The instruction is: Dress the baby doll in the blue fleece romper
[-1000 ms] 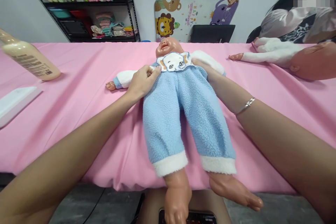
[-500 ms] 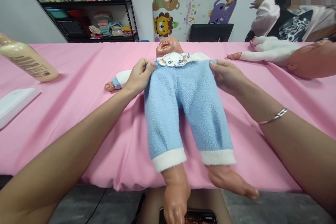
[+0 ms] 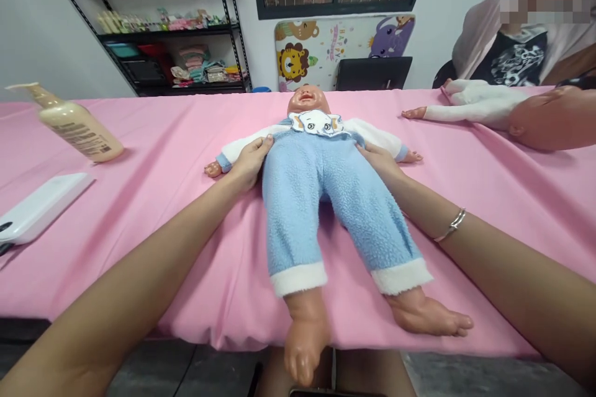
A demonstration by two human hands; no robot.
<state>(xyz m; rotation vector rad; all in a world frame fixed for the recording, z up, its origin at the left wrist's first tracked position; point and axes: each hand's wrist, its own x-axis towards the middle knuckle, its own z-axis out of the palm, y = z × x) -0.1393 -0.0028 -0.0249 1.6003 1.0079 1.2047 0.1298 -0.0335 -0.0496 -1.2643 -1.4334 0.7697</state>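
Observation:
A baby doll (image 3: 307, 99) lies on its back with its arms spread. It wears blue fleece trousers (image 3: 298, 211) with white cuffs, a white top and an elephant bib (image 3: 316, 123). My left hand (image 3: 251, 161) lies flat against the doll's side, on the white sleeve and the trouser edge. On the opposite side, my right hand (image 3: 378, 159) rests at the trousers' waist. Neither hand shows a clear grip. The doll's feet stick out past the cuffs near the table's front edge.
A pink sheet (image 3: 153, 136) covers the table. A lotion pump bottle (image 3: 79, 127) lies at left near a white flat box (image 3: 41, 208). At right, a co-worker (image 3: 507, 56) sits behind a second doll (image 3: 512, 111). A shelf (image 3: 172, 31) stands behind.
Both hands have left their pinch on the waistband and now lie flatter at the doll's sides. More of the white sleeves shows. The view has shifted slightly.

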